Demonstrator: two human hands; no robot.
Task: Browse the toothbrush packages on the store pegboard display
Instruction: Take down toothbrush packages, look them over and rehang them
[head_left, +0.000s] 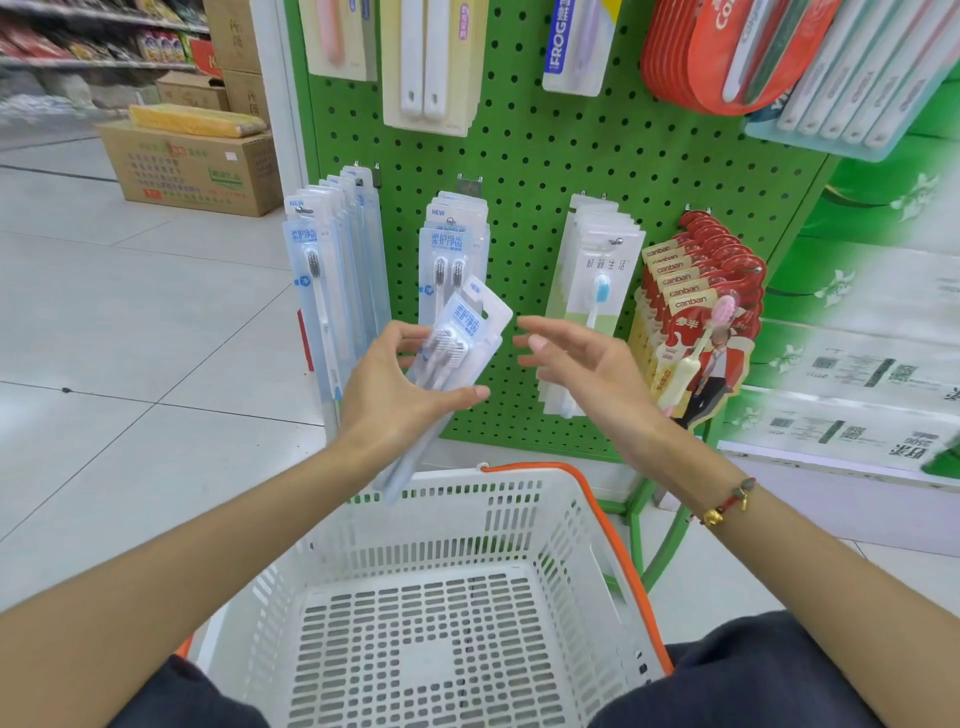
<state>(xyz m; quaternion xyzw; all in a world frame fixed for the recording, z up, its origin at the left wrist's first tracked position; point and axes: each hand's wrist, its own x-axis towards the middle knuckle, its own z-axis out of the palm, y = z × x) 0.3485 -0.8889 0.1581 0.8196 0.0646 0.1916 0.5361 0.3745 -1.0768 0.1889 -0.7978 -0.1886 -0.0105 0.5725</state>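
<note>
Centre of frame: left hand (395, 384) grips a twin-brush pack (457, 343), thumb across its front, other fingers curled behind. Pack tilted, top toward upper right, lower end reaching down to the basket rim. It is off its peg, held in front of the green pegboard (540, 171).

Right hand (566, 358), just right of the pack: fingers loosely spread, slightly bent, holding nothing. Fingertips near the pack's right edge; contact cannot be told. Red cord bracelet (727, 504) with beads on that wrist.

Board, lower row, left to right: a hook of single-brush blue packs (322, 280); twin packs (452, 244) of the same make as the held one, directly behind it; white packs (597, 280) with a blue-headed brush; red "canban" cards (696, 312) with a pink brush. Upper row: more packs, cut off by the frame's top edge.

Bottom centre: white slotted basket (561, 519), orange handle, below both hands.

Upper left: cardboard boxes (192, 166) on the tiled floor.
</note>
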